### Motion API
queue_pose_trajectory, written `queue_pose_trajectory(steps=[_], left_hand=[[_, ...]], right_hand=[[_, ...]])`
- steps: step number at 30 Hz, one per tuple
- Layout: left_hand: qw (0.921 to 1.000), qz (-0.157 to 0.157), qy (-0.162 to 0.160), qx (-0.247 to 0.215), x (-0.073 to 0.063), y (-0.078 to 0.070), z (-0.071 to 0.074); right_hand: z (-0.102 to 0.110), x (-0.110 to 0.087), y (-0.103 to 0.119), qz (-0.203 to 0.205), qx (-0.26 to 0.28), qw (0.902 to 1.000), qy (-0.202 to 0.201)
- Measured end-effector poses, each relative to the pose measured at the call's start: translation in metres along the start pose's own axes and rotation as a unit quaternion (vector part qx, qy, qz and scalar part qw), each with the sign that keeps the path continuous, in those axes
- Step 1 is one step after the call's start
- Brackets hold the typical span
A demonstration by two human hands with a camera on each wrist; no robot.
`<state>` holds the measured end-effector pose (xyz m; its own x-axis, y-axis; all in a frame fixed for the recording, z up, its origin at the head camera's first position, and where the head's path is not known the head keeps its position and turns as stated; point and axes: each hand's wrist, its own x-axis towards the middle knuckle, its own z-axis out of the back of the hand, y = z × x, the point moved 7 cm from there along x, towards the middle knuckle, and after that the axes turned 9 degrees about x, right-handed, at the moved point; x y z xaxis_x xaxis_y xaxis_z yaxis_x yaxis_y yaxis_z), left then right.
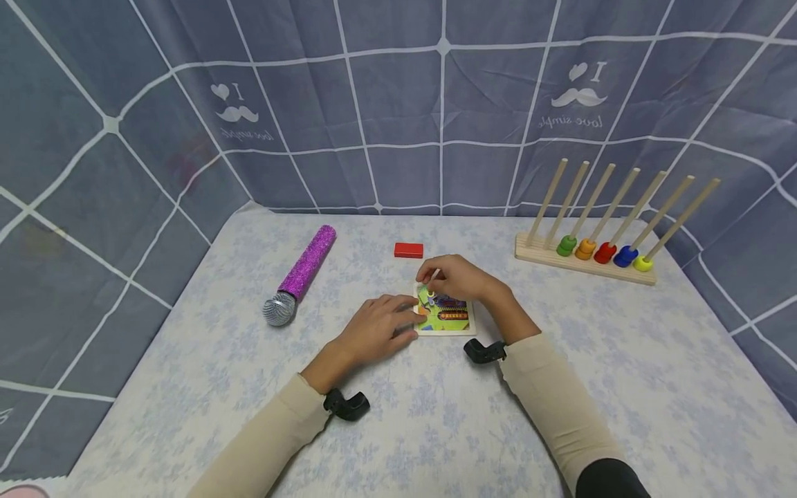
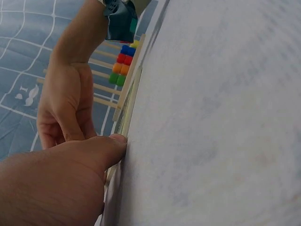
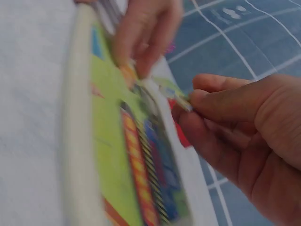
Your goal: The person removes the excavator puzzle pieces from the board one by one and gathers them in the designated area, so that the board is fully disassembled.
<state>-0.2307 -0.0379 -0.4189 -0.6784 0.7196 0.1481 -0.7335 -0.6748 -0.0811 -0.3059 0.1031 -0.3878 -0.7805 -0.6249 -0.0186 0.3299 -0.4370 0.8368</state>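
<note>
A small wooden picture puzzle (image 1: 453, 325), green with striped bands, lies flat on the table between the hands. At its left edge rests my left hand (image 1: 381, 325), fingers extended onto the picture; in the left wrist view the thumb (image 2: 115, 146) lies along the board's edge. Above the puzzle's upper left part is my right hand (image 1: 459, 277). Seen from the right wrist, its thumb and fingers pinch a small green puzzle piece (image 3: 179, 95) raised over the board (image 3: 106, 150). The right wrist view is blurred.
A red block (image 1: 408, 250) lies just behind the puzzle. To the left is a glittery purple microphone (image 1: 308, 263) with a silver head. At the back right stands a wooden peg rack (image 1: 579, 267) with coloured beads. A tiled-pattern curtain (image 1: 398, 104) hangs behind the table.
</note>
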Motion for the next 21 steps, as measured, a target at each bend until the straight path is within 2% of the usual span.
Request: queue_pose_trajectory(steps=[4,7,11,14,21], left_hand=[[1.0,0.005,0.008,-0.001,0.002,0.0,-0.001],[0.9999,0.006,0.011,0.001,0.003,0.0,-0.002],[0.9998,0.007,0.016,-0.002,0.003,0.001,-0.003],[0.9997,0.01,0.019,-0.006,0.002,0.001,-0.003],[0.9996,0.016,0.021,-0.012,0.001,0.001,-0.001]], right_hand=[[0.024,-0.015,-0.007,-0.018,0.047,0.9978,-0.042],[0.045,-0.032,-0.018,-0.025,0.052,0.9946,-0.086],[0.072,-0.059,-0.041,-0.053,0.008,0.9883,-0.143],[0.085,-0.076,-0.059,-0.085,-0.03,0.9815,-0.169],[0.093,-0.09,-0.08,-0.122,-0.058,0.9706,-0.199]])
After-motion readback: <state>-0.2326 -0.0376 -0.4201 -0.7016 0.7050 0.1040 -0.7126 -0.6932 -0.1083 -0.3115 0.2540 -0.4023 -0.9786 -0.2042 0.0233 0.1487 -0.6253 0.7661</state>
